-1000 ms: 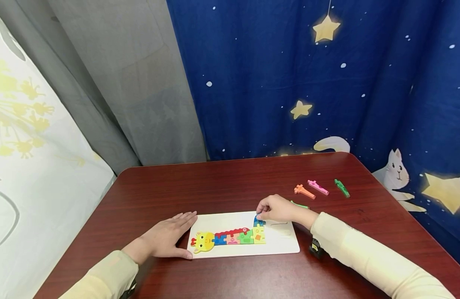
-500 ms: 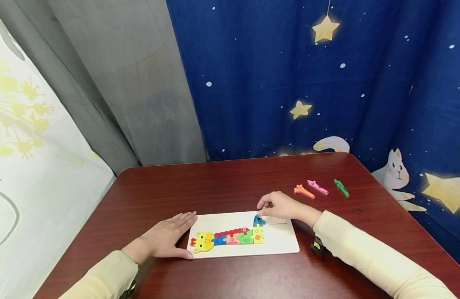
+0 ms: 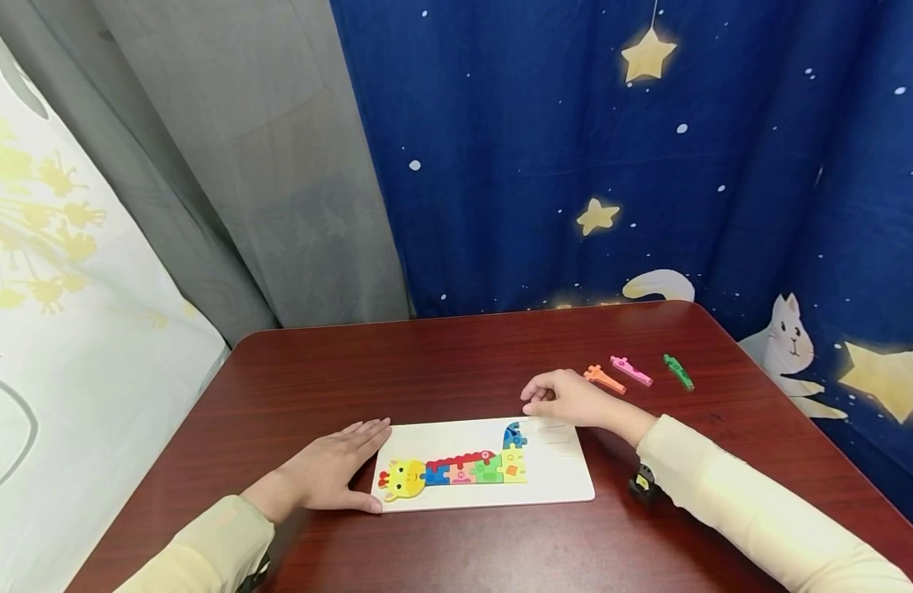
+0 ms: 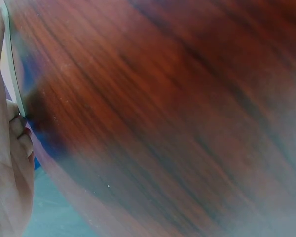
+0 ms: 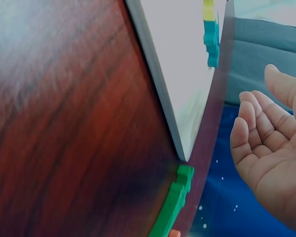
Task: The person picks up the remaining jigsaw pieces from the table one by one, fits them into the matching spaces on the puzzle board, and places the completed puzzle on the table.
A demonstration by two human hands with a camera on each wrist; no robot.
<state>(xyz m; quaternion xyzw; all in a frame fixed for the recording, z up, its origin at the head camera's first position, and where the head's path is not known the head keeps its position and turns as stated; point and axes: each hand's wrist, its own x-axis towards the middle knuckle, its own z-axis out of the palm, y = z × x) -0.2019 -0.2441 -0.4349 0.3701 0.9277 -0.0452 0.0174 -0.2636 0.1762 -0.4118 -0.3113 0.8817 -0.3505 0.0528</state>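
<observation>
A white puzzle board (image 3: 553, 486) lies on the table with a giraffe of coloured pieces on it. My left hand (image 3: 330, 469) rests at the board's left end, fingers straight, thumb at the near corner. From the yellow giraffe head (image 3: 406, 479), a row of interlocking pieces runs right under a red mane (image 3: 460, 461). A blue piece (image 3: 513, 436) tops the row's right end. Just right of it, over the board's far edge, is my right hand (image 3: 564, 398); its fingers are loosely bent and hold nothing in the right wrist view. Outlines show on the board near it.
Orange (image 3: 605, 380), pink (image 3: 630, 371) and dark green (image 3: 678, 373) long pieces lie loose at the back right of the table. Beside the board's corner, a green piece (image 5: 170, 207) shows in the right wrist view; my right hand hides that spot in the head view.
My right hand has let go of the blue piece and moved up and to the right, leaving it on the board. My left hand has stayed in place.
</observation>
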